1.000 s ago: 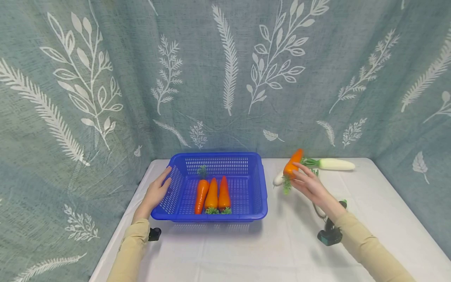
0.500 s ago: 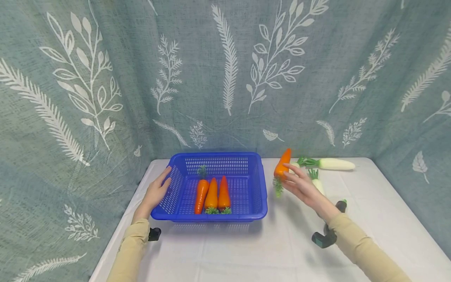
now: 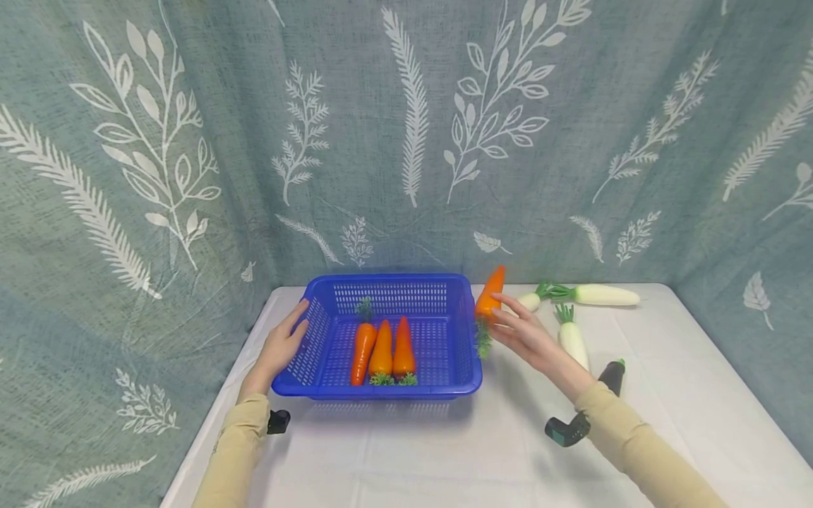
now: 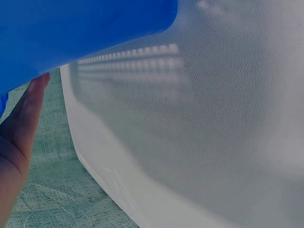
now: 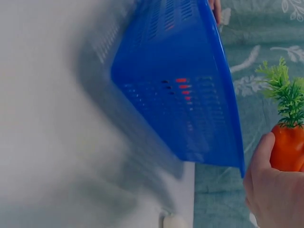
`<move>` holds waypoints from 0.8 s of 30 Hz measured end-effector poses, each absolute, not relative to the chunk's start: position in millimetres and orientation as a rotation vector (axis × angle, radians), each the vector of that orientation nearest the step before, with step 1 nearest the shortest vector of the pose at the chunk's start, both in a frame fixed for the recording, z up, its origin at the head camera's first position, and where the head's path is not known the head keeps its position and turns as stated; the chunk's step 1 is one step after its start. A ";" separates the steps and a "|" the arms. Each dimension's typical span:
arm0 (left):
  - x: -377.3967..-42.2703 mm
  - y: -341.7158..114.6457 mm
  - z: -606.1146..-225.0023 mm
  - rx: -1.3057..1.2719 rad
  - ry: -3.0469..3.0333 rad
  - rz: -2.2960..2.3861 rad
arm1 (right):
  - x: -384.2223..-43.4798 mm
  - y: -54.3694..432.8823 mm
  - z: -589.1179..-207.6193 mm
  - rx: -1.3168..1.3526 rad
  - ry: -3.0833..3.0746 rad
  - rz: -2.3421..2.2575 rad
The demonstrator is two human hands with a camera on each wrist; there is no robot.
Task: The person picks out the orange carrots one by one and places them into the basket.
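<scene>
A blue plastic basket [image 3: 413, 389] with slotted sides stands on the white table. Three orange carrots [image 3: 364, 353] with green tops lie side by side in it. My left hand [image 3: 284, 346] rests at the basket's left rim, fingers fairly straight; in the left wrist view the fingers [image 4: 33, 102] touch the basket's edge. My right hand [image 3: 530, 339] holds another carrot [image 3: 489, 296] just beyond the basket's right rim, tip up and leafy top hanging down. In the right wrist view the thumb presses the carrot [image 5: 288, 147] near its leafy end.
Right of the basket lie white radishes with green leaves: one at the back [image 3: 606, 295], one partly behind my hand [image 3: 528, 302], one nearer [image 3: 573, 342]. A dark, long vegetable [image 3: 612, 375] with a green tip lies by my right forearm. A patterned curtain [image 3: 406, 141] hangs behind.
My right hand has carried the carrot leftward from above the radishes to the basket's right rim, uncovering the radishes. The left hand and basket have stayed in place.
</scene>
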State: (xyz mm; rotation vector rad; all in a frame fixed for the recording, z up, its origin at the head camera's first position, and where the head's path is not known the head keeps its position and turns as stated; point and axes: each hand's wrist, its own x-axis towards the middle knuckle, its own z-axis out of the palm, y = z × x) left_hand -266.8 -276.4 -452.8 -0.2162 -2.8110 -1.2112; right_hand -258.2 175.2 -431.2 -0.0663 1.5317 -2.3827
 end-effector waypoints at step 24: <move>-266.1 -274.5 -448.2 -0.210 -2.824 -1.223 | -261.1 126.3 -429.9 -0.067 1.501 -2.352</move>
